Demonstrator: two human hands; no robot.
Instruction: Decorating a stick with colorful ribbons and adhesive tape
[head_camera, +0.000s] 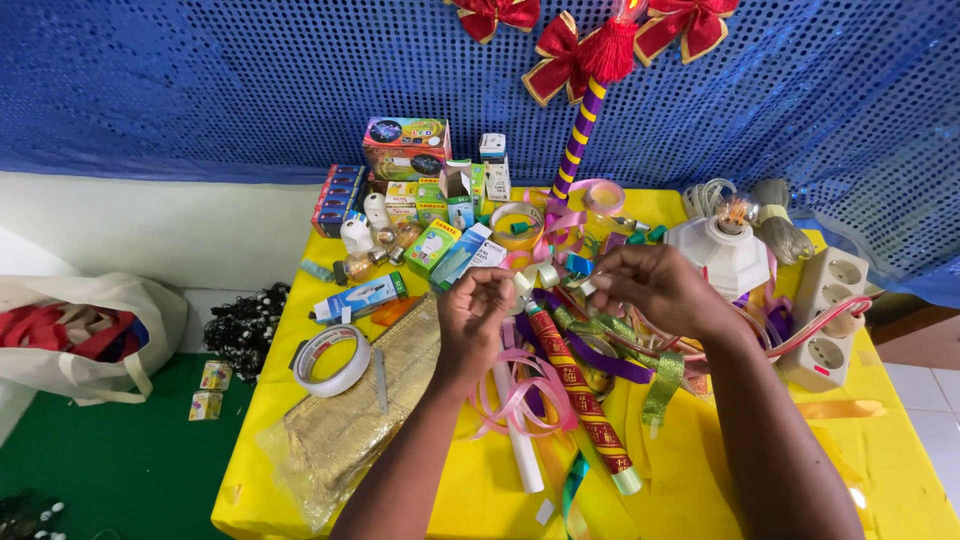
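Yellow cloth covered the table (900, 470); both hands worked above its centre. Left hand (475, 310) had its fingers curled narrow, tips pinched on a short piece of pale ribbon (545, 275). Right hand (655, 285) sat at 3 o'clock from the left, fingers bunched onto the same piece from the other side. The ribbon piece thus lay between the two sets of fingertips, touching both; its exact shape could not be made out.

Counts: one roll of white tape (332, 360), flat, ring-shaped, at 9 o'clock from the left hand. One red patterned tube (580, 400) ran toward 5 o'clock below the hands, just beside one plain white tube (518, 430). Loose pink ribbon loops (520, 400) lay around them, glossy and thin. One glittery green ribbon (662, 385) hung at 6 o'clock from the right hand. One white power strip (830, 320), hard plastic, three round sockets visible, at 3 o'clock. One gold mesh sheet in clear wrap (345, 420) at 7 o'clock.

Several small cardboard boxes (405, 150) stood at 12 o'clock. Three red bows (560, 55) topped a purple-and-yellow striped pole (578, 140) against a blue sequinned backdrop (200, 80).
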